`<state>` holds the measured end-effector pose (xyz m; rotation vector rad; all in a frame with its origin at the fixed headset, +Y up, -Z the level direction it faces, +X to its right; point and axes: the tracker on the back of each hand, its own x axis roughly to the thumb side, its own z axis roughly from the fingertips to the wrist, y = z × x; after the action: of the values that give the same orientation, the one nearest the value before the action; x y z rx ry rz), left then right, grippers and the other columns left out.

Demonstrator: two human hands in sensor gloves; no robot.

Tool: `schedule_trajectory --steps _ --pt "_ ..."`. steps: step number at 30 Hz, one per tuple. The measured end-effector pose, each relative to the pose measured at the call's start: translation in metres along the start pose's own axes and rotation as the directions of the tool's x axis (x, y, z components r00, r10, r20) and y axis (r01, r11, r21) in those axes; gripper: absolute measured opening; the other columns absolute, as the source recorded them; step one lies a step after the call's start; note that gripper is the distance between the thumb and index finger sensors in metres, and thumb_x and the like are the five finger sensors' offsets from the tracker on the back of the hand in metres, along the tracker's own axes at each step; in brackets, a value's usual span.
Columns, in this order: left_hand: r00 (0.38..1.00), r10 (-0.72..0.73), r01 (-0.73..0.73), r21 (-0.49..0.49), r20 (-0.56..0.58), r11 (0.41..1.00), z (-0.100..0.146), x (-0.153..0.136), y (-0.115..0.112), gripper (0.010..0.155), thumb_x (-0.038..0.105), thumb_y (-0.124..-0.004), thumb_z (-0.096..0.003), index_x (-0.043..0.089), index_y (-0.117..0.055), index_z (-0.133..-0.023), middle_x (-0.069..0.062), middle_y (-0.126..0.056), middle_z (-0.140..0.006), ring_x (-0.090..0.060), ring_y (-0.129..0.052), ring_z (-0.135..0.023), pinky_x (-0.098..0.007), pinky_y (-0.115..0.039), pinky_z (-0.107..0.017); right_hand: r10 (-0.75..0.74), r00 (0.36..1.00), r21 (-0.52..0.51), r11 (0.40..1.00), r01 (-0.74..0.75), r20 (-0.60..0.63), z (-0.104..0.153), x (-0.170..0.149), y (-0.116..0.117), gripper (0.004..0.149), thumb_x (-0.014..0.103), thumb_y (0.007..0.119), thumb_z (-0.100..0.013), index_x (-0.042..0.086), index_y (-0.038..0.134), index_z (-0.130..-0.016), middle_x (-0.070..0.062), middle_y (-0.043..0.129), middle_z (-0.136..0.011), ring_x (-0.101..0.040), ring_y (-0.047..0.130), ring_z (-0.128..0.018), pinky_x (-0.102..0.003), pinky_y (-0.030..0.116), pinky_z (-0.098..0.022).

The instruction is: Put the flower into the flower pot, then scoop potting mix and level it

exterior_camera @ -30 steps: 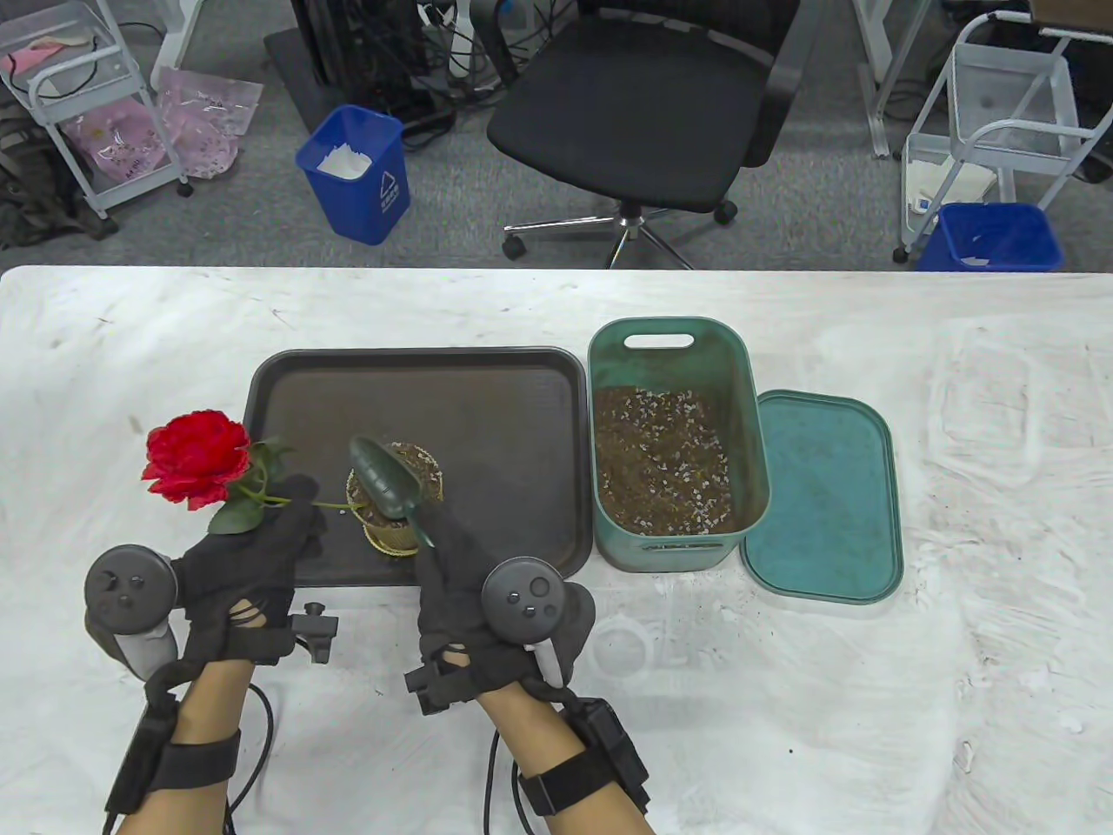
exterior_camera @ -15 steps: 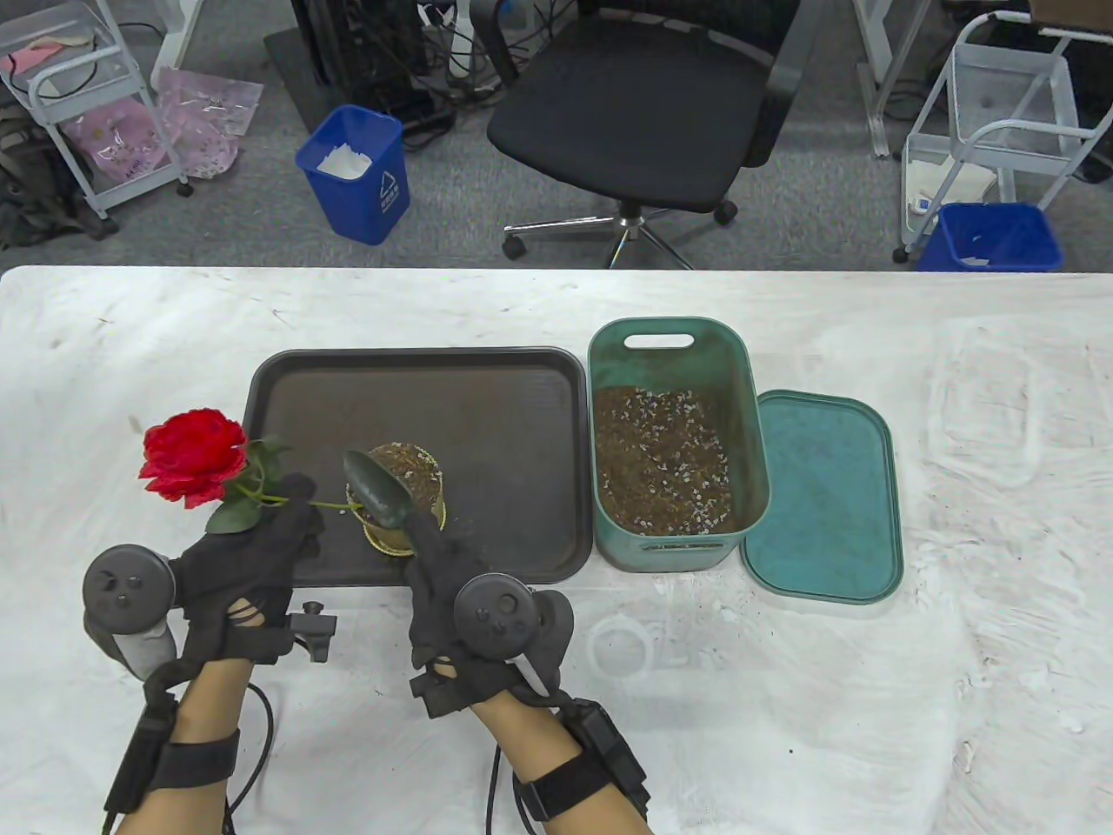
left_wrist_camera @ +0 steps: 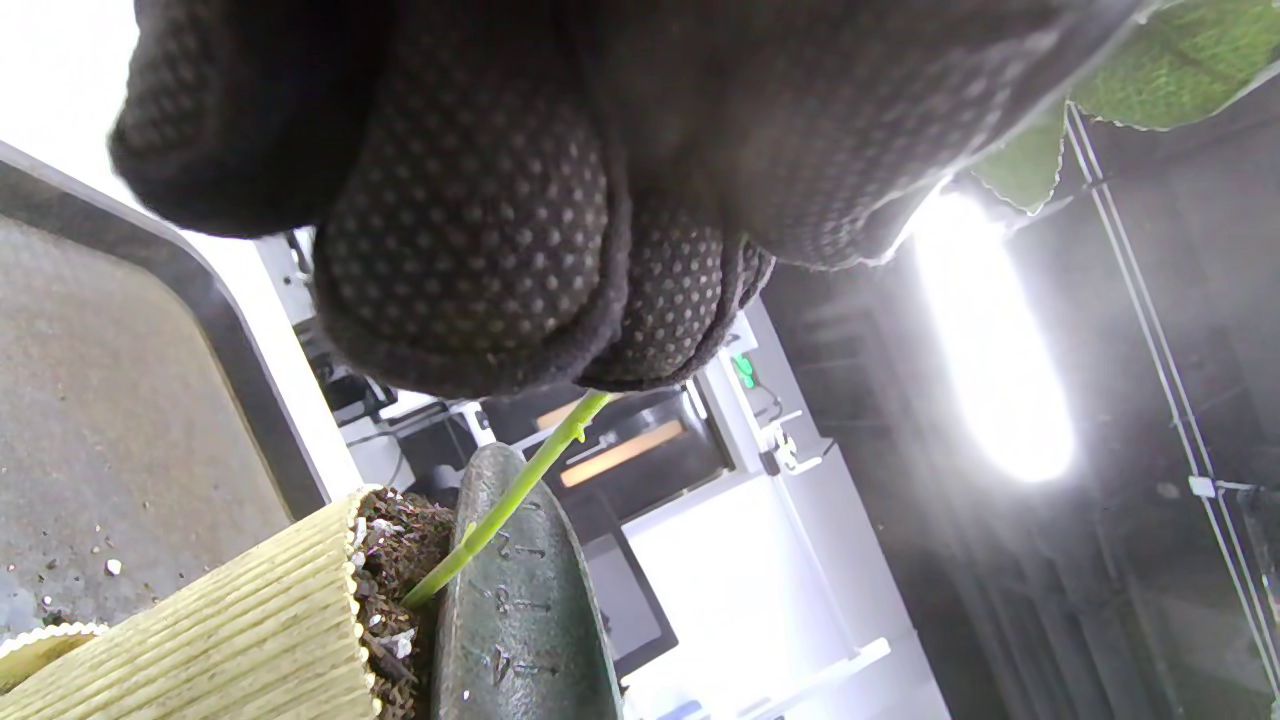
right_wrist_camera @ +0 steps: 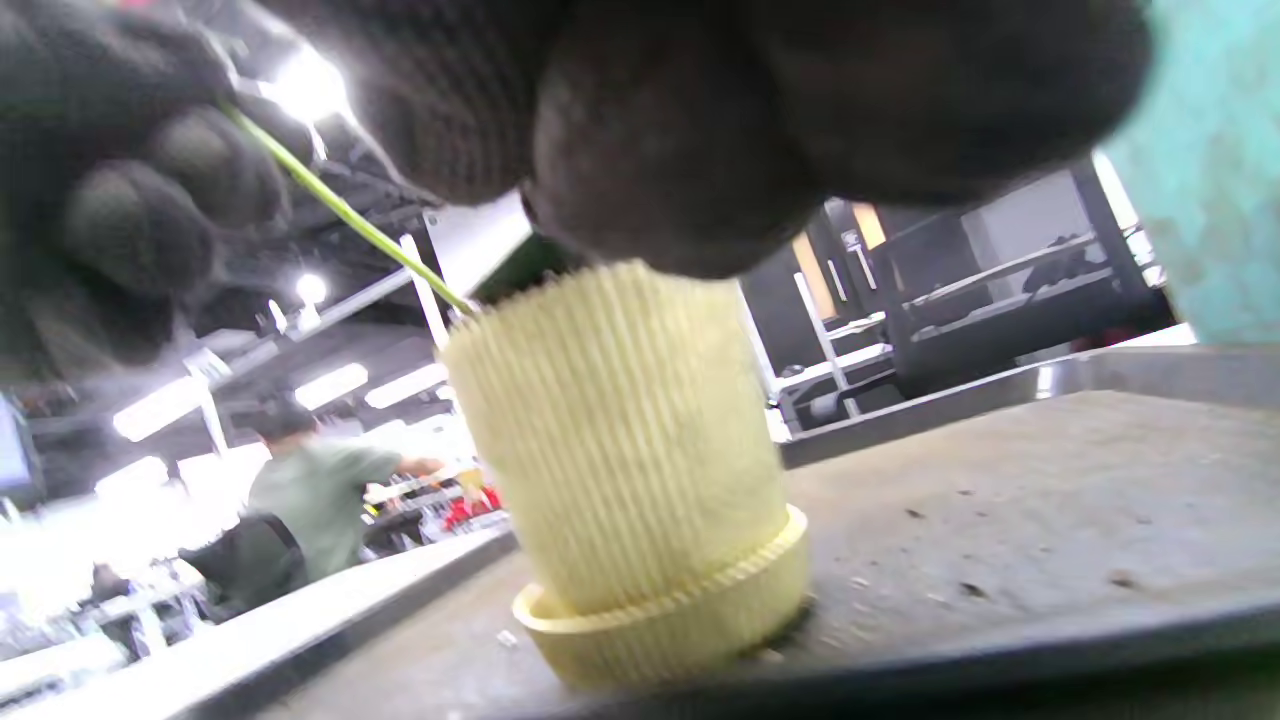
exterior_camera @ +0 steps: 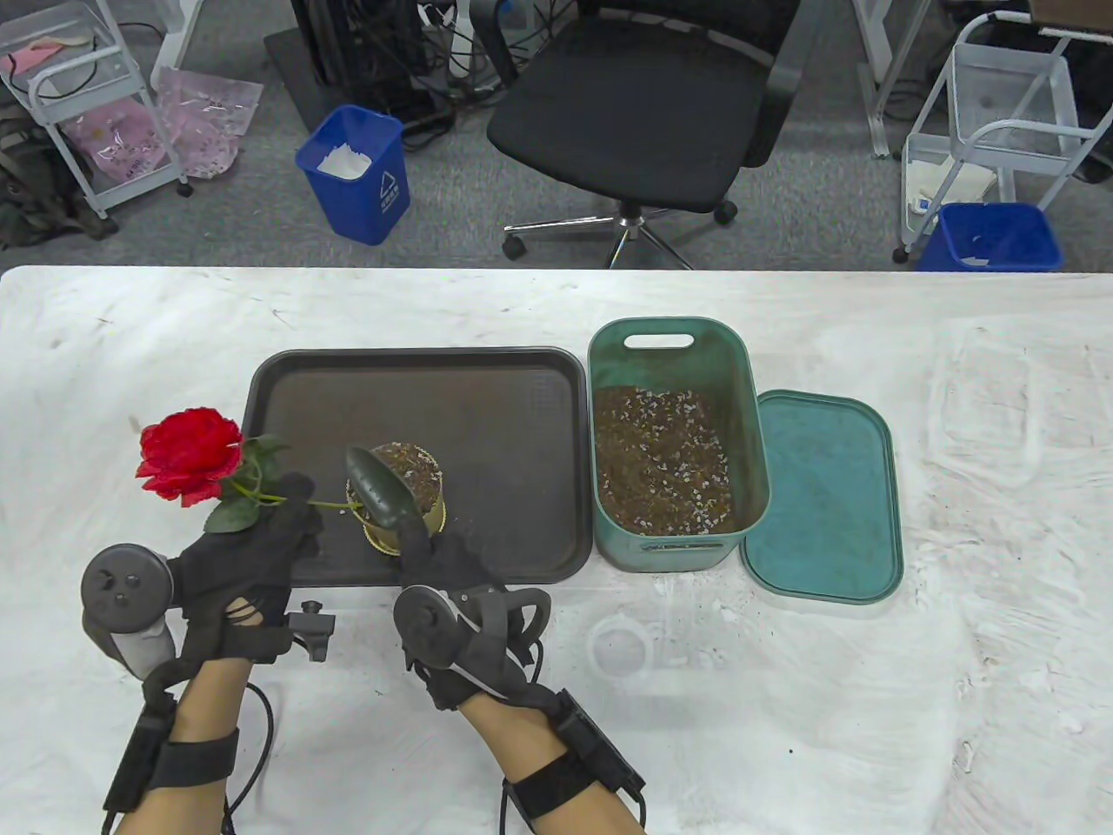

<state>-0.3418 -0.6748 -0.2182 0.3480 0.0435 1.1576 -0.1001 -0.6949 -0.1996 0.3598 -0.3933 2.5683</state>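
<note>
Pot point(exterior_camera: 409, 513) on the tray point(exterior_camera: 513, 417) is holding mix and the rose point(exterior_camera: 189, 455) stem; left hand point(exterior_camera: 248, 557) fingers are pinching the stem, right hand point(exterior_camera: 452, 570) fingers are gripping the trowel point(exterior_camera: 380, 487); bin point(exterior_camera: 669, 452) is holding mix

table view looks steeply down at my table point(exterior_camera: 783, 696) from above; both my wrist views sit low and close, tilted upward, sharing the flower pot point(left_wrist_camera: 250, 620) on the tray point(right_wrist_camera: 1000, 480)

White worktop point(exterior_camera: 956, 452) carries dark tray point(exterior_camera: 522, 391), green soil bin point(exterior_camera: 748, 417) touching it, green lid point(exterior_camera: 826, 496) beside bin.
</note>
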Motion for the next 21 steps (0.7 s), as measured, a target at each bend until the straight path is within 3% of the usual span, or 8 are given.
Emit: schedule_trajectory --steps 2,4,6,8,12,14,18,21 --pt "1.000 0.006 -0.006 -0.002 -0.003 1.000 0.000 0.000 0.000 0.043 0.045 -0.089 -0.0391 0.025 -0.096 -0.076 0.004 -0.107 -0.058 -0.017 -0.112 -0.030 -0.036 -0.094 -0.031 -0.089 0.996 -0.038 0.995 0.089 -0.008 -0.004 0.002 -0.018 0.063 0.028 0.072 -0.042 0.016 0.051 -0.100 -0.011 0.086 -0.070 -0.020 0.094 -0.028 -0.035 0.089 -0.014" --pt "1.000 0.008 -0.008 -0.003 -0.005 1.000 0.000 0.000 0.000 0.043 0.045 -0.089 -0.0390 0.025 -0.096 -0.077 0.004 -0.107 -0.058 -0.017 -0.112 -0.030 -0.036 -0.094 -0.031 -0.075 0.997 -0.026 0.997 0.075 -0.020 -0.013 0.007 -0.036 0.064 0.030 0.071 -0.043 0.017 0.048 -0.102 -0.009 0.087 -0.067 -0.017 0.093 -0.023 -0.033 0.087 -0.010" --pt "1.000 0.013 -0.013 -0.002 -0.009 1.000 0.000 -0.001 0.000 0.043 0.045 -0.089 -0.0389 0.025 -0.096 -0.076 0.004 -0.107 -0.058 -0.017 -0.112 -0.030 -0.036 -0.094 -0.031 0.101 0.993 0.061 0.993 -0.098 -0.055 -0.029 0.016 -0.051 0.064 0.034 0.071 -0.044 0.020 0.050 -0.102 -0.006 0.089 -0.063 -0.013 0.093 -0.020 -0.030 0.087 -0.008" --pt "1.000 0.017 -0.017 -0.001 -0.012 1.000 0.000 -0.001 0.000 0.043 0.045 -0.089 -0.0390 0.025 -0.096 -0.076 0.004 -0.107 -0.058 -0.017 -0.112 -0.030 -0.036 -0.094 -0.031 0.186 0.982 0.122 0.976 -0.182 -0.019 -0.043 0.021 -0.056 0.060 0.037 0.071 -0.044 0.024 0.056 -0.101 -0.003 0.091 -0.058 -0.010 0.092 -0.017 -0.028 0.087 -0.005" --pt "1.000 0.014 -0.014 -0.002 -0.010 1.000 0.000 0.000 0.001 0.043 0.045 -0.089 -0.0389 0.025 -0.096 -0.076 0.004 -0.107 -0.058 -0.017 -0.112 -0.030 -0.036 -0.094 -0.031 0.269 0.962 0.247 0.931 -0.270 0.037 -0.065 0.028 -0.052 0.057 0.038 0.072 -0.043 0.027 0.064 -0.098 -0.003 0.094 -0.053 -0.009 0.092 -0.013 -0.029 0.087 -0.003" --pt "1.000 0.015 -0.015 -0.002 -0.011 1.000 0.000 -0.001 0.001 0.043 0.045 -0.089 -0.0389 0.025 -0.096 -0.076 0.004 -0.107 -0.058 -0.017 -0.112 -0.030 -0.036 -0.094 -0.031 0.277 0.960 0.241 0.929 -0.281 0.049 -0.068 0.031 -0.049 0.056 0.037 0.073 -0.043 0.027 0.066 -0.097 -0.003 0.094 -0.052 -0.010 0.092 -0.012 -0.029 0.087 -0.002" --pt "1.000 0.017 -0.017 -0.001 -0.013 1.000 -0.001 -0.001 0.001 0.043 0.045 -0.089 -0.0389 0.025 -0.096 -0.076 0.004 -0.107 -0.058 -0.017 -0.112 -0.030 -0.036 -0.094 -0.031 0.358 0.931 0.323 0.875 -0.360 0.070 -0.068 0.030 -0.041 0.054 0.037 0.072 -0.042 0.027 0.068 -0.095 -0.003 0.095 -0.051 -0.010 0.092 -0.012 -0.030 0.087 -0.001" --pt "1.000 0.015 -0.015 -0.001 -0.011 1.000 -0.001 -0.001 0.001 0.043 0.045 -0.089 -0.0390 0.025 -0.096 -0.076 0.004 -0.107 -0.058 -0.017 -0.112 -0.030 -0.036 -0.094 -0.031 0.319 0.947 0.324 0.892 -0.316 0.045 -0.067 0.028 -0.039 0.053 0.035 0.073 -0.042 0.025 0.070 -0.094 -0.005 0.096 -0.050 -0.012 0.092 -0.010 -0.032 0.086 0.000"
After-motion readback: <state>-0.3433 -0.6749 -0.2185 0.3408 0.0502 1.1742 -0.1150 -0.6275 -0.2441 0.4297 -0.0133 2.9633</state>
